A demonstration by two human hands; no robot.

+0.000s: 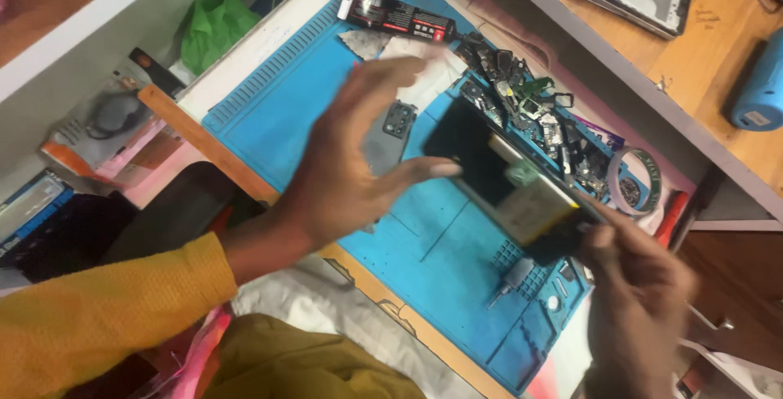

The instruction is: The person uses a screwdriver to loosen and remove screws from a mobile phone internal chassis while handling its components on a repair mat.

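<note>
Both hands support an opened smartphone [510,179] above the blue repair mat [310,97]: the left hand [359,154], fingers spread wide, touches its upper end with the thumb, and the right hand [632,285] pinches its lower end. A grey back cover [390,134] lies under the left hand. Loose phone parts [530,110], a tape roll [640,183] and a black glue tube [395,14] lie along the mat's far edge.

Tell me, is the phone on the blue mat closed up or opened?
Opened. The phone shows its battery and inner parts, with the right hand holding its end; a grey back cover lies separately near the left hand.
</note>
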